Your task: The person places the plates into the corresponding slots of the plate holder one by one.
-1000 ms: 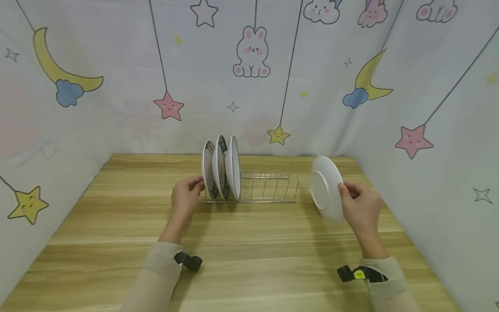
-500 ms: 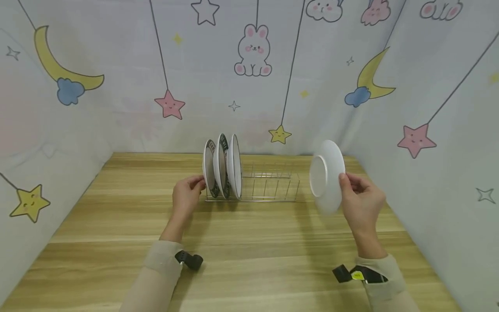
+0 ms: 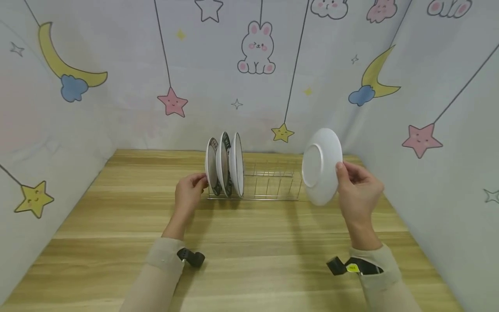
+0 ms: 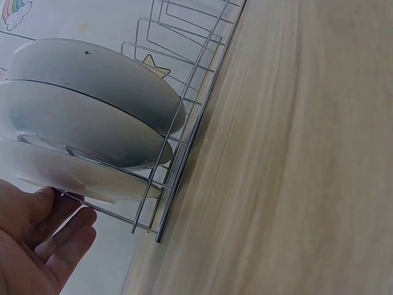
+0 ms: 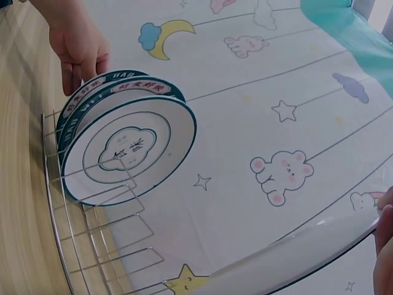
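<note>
The right hand point(image 3: 360, 193) pinches a white plate point(image 3: 321, 169) at its right edge, thumb on the near side, holding it in the air just right of the wire rack point(image 3: 270, 199). The left hand point(image 3: 188, 193) is at the rack's left end; the head view half hides its fingertips, but the left wrist view shows thumb and forefinger pinching the end wire, the other fingers loosely bent. Three plates point(image 3: 223, 164) stand on edge in the rack's left part.

The left wrist view gives their plain white undersides, seated between the wires. Only the right wrist view shows the rightmost standing plate's point(image 5: 129, 150) face clearly, with a dark green rim and a cloud-shaped outline around small characters; lettered green bands show on the two behind it.

The rack sits toward the far side of a wood-grain table point(image 3: 249, 260). A pale curtain point(image 3: 210, 125) encloses the left, far and right sides, printed with stars, moons, clouds and a rabbit.
</note>
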Demonstrator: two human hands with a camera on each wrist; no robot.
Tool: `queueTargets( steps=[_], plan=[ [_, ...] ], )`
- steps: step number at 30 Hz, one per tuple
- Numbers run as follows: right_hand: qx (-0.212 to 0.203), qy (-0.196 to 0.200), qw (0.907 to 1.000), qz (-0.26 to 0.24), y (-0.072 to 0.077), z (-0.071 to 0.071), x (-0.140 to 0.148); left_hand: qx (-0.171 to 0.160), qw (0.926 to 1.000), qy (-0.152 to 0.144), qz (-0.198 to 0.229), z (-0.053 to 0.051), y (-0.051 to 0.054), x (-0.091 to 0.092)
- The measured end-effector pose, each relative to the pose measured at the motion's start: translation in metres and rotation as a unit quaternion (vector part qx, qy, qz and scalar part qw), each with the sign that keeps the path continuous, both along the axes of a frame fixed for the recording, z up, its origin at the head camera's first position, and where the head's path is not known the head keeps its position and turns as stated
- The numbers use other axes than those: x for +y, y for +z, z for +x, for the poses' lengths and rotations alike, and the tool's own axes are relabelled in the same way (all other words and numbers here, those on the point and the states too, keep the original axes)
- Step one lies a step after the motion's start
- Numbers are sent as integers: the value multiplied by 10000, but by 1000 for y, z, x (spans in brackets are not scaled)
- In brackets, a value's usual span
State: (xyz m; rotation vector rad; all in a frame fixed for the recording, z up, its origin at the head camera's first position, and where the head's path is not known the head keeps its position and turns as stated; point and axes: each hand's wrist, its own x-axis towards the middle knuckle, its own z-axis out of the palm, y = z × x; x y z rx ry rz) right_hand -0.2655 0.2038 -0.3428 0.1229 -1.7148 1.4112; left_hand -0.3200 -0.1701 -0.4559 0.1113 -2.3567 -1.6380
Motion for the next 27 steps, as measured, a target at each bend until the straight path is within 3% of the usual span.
queueTargets(
  steps=[11, 27],
  plan=[
    [102, 533, 9972, -509, 13, -8, -34, -10, 10000, -14, 23, 0, 1, 0],
    [91, 1126, 9901, -834, 13, -29, -89, 153, 9998, -66, -95, -2, 0, -2]
  ],
)
